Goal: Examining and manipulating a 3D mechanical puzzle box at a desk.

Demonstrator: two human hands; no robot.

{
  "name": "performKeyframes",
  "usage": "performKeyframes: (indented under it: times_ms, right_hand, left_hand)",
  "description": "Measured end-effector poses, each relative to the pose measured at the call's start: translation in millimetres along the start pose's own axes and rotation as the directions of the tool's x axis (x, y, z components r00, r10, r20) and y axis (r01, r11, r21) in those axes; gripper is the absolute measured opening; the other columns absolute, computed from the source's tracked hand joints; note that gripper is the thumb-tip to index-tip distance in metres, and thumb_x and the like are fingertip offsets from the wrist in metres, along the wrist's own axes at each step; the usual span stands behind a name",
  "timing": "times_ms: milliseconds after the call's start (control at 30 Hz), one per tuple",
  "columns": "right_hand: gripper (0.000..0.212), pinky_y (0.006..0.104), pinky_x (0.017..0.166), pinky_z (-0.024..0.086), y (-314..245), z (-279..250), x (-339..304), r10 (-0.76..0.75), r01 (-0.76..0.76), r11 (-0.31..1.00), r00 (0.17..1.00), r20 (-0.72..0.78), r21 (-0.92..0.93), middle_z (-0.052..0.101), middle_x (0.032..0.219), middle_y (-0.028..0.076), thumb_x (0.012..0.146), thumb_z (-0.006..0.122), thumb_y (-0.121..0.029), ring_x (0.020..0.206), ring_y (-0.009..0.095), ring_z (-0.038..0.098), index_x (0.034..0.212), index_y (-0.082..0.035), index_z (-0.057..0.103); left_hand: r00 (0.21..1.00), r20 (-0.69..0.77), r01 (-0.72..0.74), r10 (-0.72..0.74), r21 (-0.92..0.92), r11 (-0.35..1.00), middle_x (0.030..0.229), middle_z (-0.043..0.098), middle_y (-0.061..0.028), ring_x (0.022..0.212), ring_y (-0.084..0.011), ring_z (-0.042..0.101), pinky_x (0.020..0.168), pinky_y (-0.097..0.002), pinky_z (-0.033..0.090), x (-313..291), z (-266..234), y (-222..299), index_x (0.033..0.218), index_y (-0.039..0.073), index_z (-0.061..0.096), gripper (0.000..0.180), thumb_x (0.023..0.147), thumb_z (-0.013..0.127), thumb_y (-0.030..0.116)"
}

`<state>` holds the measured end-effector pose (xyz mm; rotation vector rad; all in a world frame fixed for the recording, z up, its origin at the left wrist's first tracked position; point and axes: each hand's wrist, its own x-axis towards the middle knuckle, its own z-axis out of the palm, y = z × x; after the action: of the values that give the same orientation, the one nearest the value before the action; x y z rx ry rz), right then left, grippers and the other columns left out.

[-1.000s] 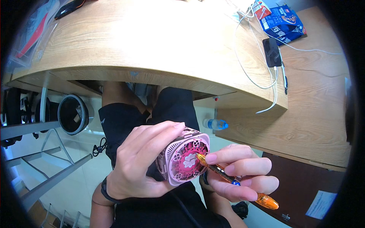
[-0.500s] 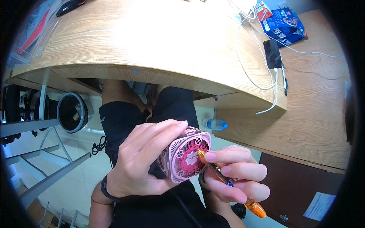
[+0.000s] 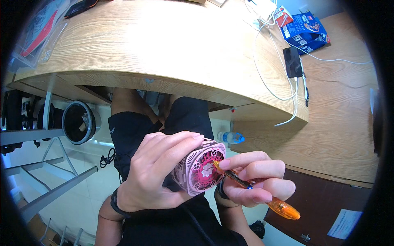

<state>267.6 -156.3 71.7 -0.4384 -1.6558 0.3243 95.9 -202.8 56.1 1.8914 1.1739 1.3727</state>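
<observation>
My left hand (image 3: 154, 168) is wrapped round a small pink box (image 3: 189, 174) from its left side, above my lap. The box has rounded corners and cut-out patterns, and its front carries a magenta disc with a pale flower in the middle. In my right hand (image 3: 256, 178) is a see-through orange pen (image 3: 285, 208) with a dark middle, pinched between thumb and fingers. Its pointed end is at the flower, on the right part of the disc; I cannot tell whether it touches. My left palm hides the box's far left side.
Ahead is a wooden desk (image 3: 164, 45) with a curved front edge. On its right lie a phone (image 3: 292, 62), white cables (image 3: 256, 53) and a blue package (image 3: 305, 33). A water bottle (image 3: 230, 137), a black bin (image 3: 79, 123) and a metal ladder-like frame (image 3: 57, 188) stand lower down.
The pen's rear end has swung up and to the right, and the fingers of my right hand have shifted with it. The box has moved slightly; my left hand keeps its hold.
</observation>
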Motion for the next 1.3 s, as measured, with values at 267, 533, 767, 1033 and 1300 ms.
performKeyframes:
  times_ms: [267, 533, 767, 1033, 1300]
  right_hand:
    - [0.037, 0.0302, 0.048, 0.060, -8.7, 1.4, 0.4, 0.272, -0.227, 0.937, 0.951, -0.149, 0.264, 0.058, 0.078, 0.010, 0.100, 0.070, -0.029, 0.058, 0.024, 0.069, 0.095, -0.005, 0.041]
    - [0.040, 0.0268, 0.046, 0.056, -6.7, 0.3, 2.6, 0.332, -0.288, 0.914, 0.936, -0.118, 0.287, 0.055, 0.075, 0.007, 0.101, 0.066, -0.035, 0.055, 0.021, 0.067, 0.096, -0.007, 0.038]
    - [0.041, 0.0267, 0.047, 0.056, -7.4, -0.7, 3.2, 0.333, -0.286, 0.914, 0.934, -0.128, 0.288, 0.055, 0.076, 0.007, 0.100, 0.068, -0.035, 0.055, 0.020, 0.067, 0.096, -0.007, 0.038]
    - [0.042, 0.0254, 0.041, 0.054, 0.4, 5.0, -1.7, 0.085, -0.026, 0.979, 0.953, -0.292, 0.201, 0.056, 0.075, 0.009, 0.100, 0.068, -0.033, 0.054, 0.023, 0.067, 0.094, -0.007, 0.036]
    - [0.043, 0.0309, 0.040, 0.055, 1.0, -4.6, -9.4, -0.083, 0.103, 0.989, 0.980, -0.179, 0.106, 0.057, 0.078, 0.009, 0.098, 0.072, -0.029, 0.062, 0.029, 0.072, 0.090, -0.005, 0.037]
  left_hand:
    - [1.000, 0.020, 0.002, -0.002, -0.016, 1.000, 0.123, 0.070, -0.0155, 0.098, -0.0289, 0.069, 0.087, -0.0399, 0.049, -1.7, -0.2, -0.2, 0.130, 0.001, 0.065, 0.076, 0.063, 0.093, 0.021]
    - [1.000, 0.028, -0.004, 0.005, -0.015, 1.000, 0.124, 0.070, -0.0147, 0.100, -0.0284, 0.069, 0.089, -0.0400, 0.049, -2.0, -0.4, 0.0, 0.130, 0.002, 0.066, 0.076, 0.061, 0.092, 0.019]
    - [0.999, 0.038, -0.019, 0.020, -0.015, 1.000, 0.124, 0.070, -0.0150, 0.100, -0.0289, 0.069, 0.089, -0.0401, 0.049, -0.8, 0.4, -1.1, 0.130, 0.001, 0.066, 0.076, 0.061, 0.092, 0.019]
    - [0.999, 0.028, -0.015, 0.016, -0.016, 1.000, 0.123, 0.070, -0.0156, 0.100, -0.0286, 0.069, 0.087, -0.0389, 0.049, 2.0, 0.5, 0.6, 0.130, 0.001, 0.065, 0.076, 0.062, 0.094, 0.022]
    - [1.000, 0.021, -0.013, 0.013, -0.020, 1.000, 0.122, 0.071, -0.0153, 0.101, -0.0284, 0.070, 0.087, -0.0384, 0.049, 1.1, 1.4, 0.0, 0.130, 0.001, 0.065, 0.077, 0.062, 0.094, 0.022]
